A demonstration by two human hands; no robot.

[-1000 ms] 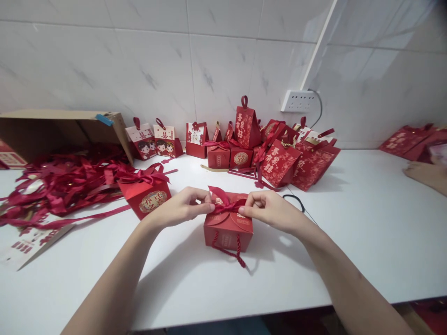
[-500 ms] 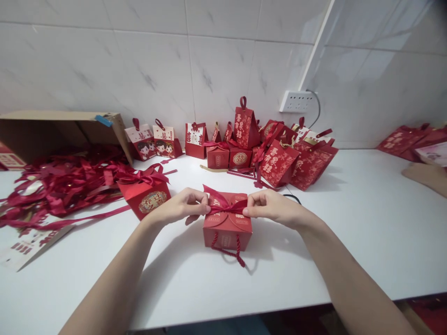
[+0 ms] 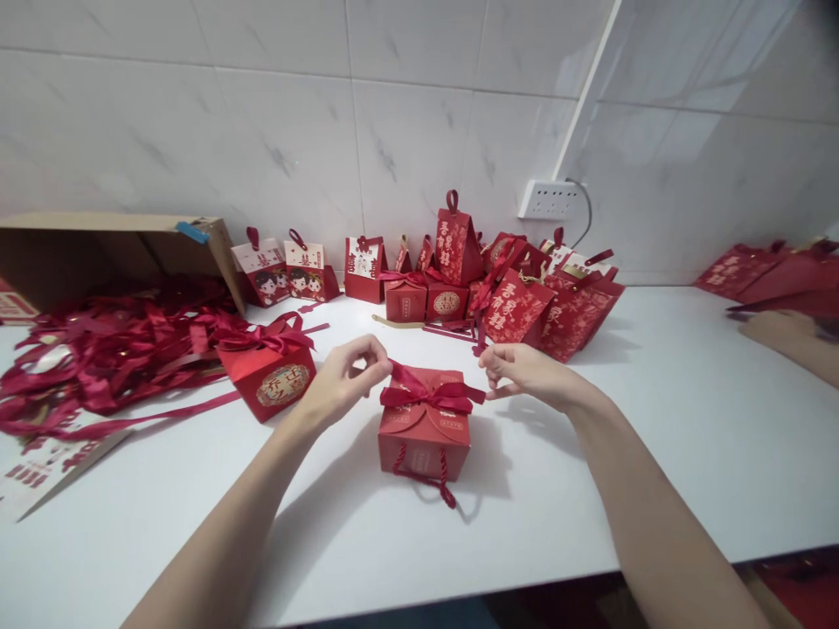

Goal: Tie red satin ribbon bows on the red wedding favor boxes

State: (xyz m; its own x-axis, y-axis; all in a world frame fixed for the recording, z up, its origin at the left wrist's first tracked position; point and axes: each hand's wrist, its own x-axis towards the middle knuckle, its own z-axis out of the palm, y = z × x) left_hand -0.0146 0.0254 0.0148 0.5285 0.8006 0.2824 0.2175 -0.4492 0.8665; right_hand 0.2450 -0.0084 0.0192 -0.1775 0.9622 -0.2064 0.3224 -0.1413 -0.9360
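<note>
A red gift box (image 3: 425, 437) stands on the white table between my two hands, a ribbon bow (image 3: 429, 397) lying tied across its top. A twisted red cord handle (image 3: 443, 476) hangs down its near side. With thumb and forefinger my left hand (image 3: 347, 376) pinches the upper left tail of the ribbon. My right hand (image 3: 521, 371) is just off the right loop of the bow, its fingers curled together. Whether a bit of ribbon sits between those fingertips I cannot make out.
Left of the box stands another bow-tied red box (image 3: 275, 384). Behind it, loose ribbons (image 3: 131, 349) spill from a cardboard carton (image 3: 118, 223). Several red gift bags and boxes (image 3: 452, 253) line the wall below a power strip (image 3: 551, 201). Another person's hand (image 3: 786, 336) is at far right.
Both hands have moved outward from the knot. My left hand has gone up to the ribbon tail, and my right has let go of its loop. The bow's loops now show fully.
</note>
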